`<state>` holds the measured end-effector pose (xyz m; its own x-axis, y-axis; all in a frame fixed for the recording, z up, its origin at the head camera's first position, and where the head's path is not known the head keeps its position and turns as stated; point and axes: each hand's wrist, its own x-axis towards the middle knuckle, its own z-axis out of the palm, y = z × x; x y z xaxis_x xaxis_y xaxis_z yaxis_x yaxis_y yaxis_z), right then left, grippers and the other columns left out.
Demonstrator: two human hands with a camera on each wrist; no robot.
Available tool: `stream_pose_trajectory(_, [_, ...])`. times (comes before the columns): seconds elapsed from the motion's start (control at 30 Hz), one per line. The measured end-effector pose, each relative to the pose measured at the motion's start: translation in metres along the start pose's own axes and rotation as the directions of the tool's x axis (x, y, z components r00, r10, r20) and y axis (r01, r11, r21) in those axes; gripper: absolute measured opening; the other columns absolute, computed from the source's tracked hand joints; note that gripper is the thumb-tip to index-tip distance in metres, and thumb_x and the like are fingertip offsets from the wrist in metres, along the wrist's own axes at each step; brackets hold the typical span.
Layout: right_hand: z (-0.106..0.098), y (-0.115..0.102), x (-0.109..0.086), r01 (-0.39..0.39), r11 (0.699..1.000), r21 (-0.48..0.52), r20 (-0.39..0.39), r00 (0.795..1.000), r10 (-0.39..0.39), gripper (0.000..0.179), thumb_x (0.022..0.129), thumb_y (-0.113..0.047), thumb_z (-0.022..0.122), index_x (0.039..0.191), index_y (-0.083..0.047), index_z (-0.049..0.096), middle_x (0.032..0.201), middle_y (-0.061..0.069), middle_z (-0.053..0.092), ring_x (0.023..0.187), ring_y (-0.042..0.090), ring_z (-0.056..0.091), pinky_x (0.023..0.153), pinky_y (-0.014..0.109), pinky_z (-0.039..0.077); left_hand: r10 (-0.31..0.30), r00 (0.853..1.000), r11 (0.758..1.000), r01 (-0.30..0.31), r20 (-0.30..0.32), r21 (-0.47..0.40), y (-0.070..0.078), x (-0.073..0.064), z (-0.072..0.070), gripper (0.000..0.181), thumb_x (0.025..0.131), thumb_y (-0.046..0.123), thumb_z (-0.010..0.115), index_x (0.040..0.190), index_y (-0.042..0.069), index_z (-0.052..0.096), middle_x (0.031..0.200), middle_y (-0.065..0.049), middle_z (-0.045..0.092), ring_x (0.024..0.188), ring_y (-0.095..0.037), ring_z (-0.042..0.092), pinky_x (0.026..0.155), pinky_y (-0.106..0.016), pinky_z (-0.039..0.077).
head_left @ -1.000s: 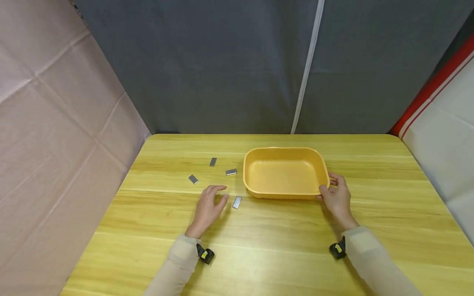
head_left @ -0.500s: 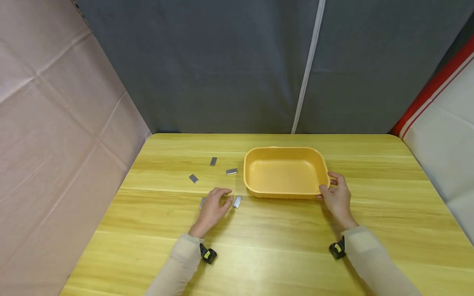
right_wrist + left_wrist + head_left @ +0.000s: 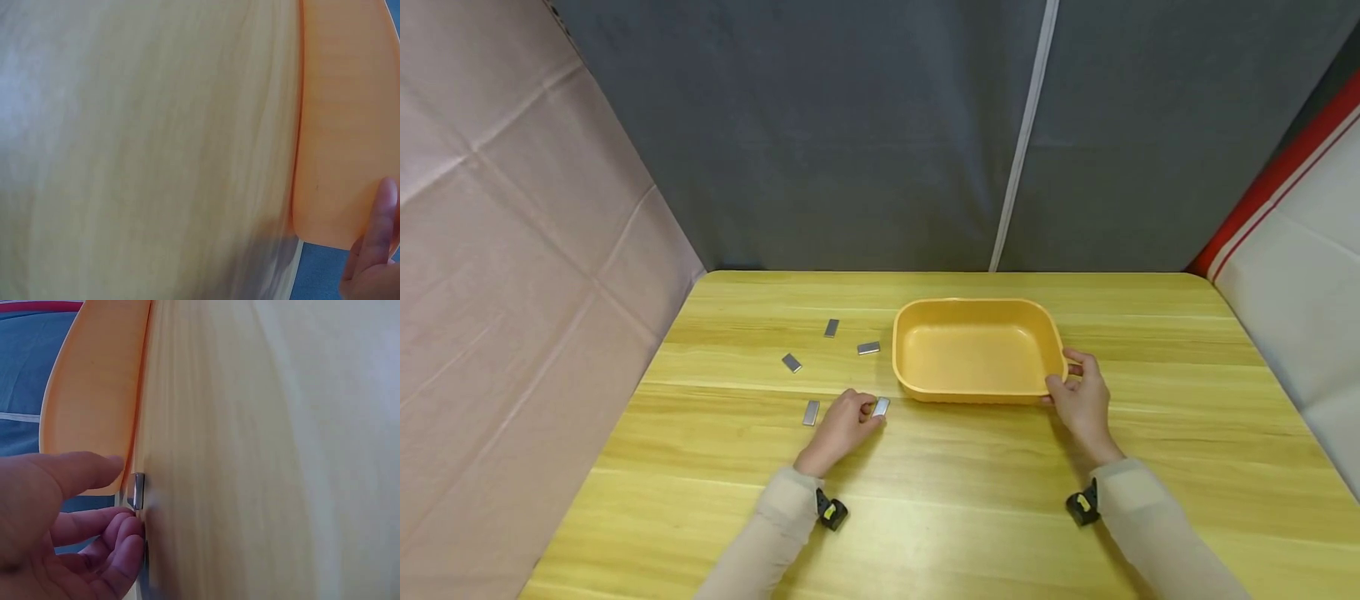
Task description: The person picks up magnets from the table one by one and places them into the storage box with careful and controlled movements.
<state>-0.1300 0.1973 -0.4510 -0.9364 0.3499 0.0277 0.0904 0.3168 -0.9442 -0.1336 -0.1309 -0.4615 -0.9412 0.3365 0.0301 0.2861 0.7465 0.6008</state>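
Left hand (image 3: 842, 423) fingers curled, touching metal piece (image 3: 881, 407) on table (image 3: 970, 492); right hand (image 3: 1081, 402) grips orange tray (image 3: 977, 350) right corner.

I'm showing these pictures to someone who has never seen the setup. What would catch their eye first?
Most likely the orange tray, bright and empty at the middle of the yellow wooden table, with the right hand gripping its near right corner. Next, the small silver metal pieces scattered left of the tray, where the left hand touches the nearest piece with its fingertips.
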Motion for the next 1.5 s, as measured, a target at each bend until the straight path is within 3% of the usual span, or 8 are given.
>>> stream_pose_trajectory(0.23, [-0.0005,-0.0002,-0.0003,-0.014,1.0,-0.013,0.016,1.0,0.015,0.044,0.081,0.004,0.046,0.125,0.002,0.037,0.107,0.022,0.041,0.053,0.0,0.051,0.05,0.028,0.051,-0.054,0.998,0.998,0.054,0.022,-0.017,0.0044,0.0018,0.0008,0.035,0.078,0.016,0.068,0.105,-0.004,0.059,0.08,-0.005,0.051,0.069,-0.012,0.047,0.061,-0.023,0.042])
stream_pose_trajectory(0.63, [-0.0013,-0.0004,0.0008,0.009,0.999,-0.043,-0.001,1.0,-0.009,0.042,0.081,0.003,0.048,0.123,0.001,0.041,0.103,0.019,0.046,0.057,0.001,0.05,0.049,0.025,0.051,-0.063,0.998,0.998,0.064,0.012,-0.019,0.0024,0.0031,0.0032,0.034,0.077,0.015,0.069,0.104,-0.003,0.059,0.079,-0.004,0.05,0.068,-0.012,0.048,0.06,-0.022,0.043])
stream_pose_trajectory(0.9, [-0.0014,-0.0019,0.0007,0.014,0.991,-0.136,-0.058,0.998,-0.022,0.041,0.078,0.002,0.052,0.119,0.0,0.047,0.099,0.018,0.051,0.068,0.001,0.043,0.053,0.007,0.037,-0.07,0.998,0.997,0.07,-0.004,-0.016,0.0021,0.0035,0.0044,0.031,0.078,0.015,0.068,0.103,-0.002,0.059,0.079,-0.004,0.05,0.067,-0.012,0.047,0.059,-0.022,0.042])
stream_pose_trajectory(1.5, [-0.0012,-0.0019,0.0012,0.029,0.988,-0.151,-0.054,0.998,-0.038,0.041,0.079,0.001,0.052,0.119,0.001,0.046,0.099,0.018,0.052,0.071,0.001,0.043,0.056,0.006,0.037,-0.068,0.997,0.997,0.069,-0.033,0.023,0.0072,0.0036,0.0078,0.027,0.081,0.013,0.064,0.101,-0.003,0.059,0.08,-0.007,0.051,0.069,-0.014,0.047,0.059,-0.023,0.041])
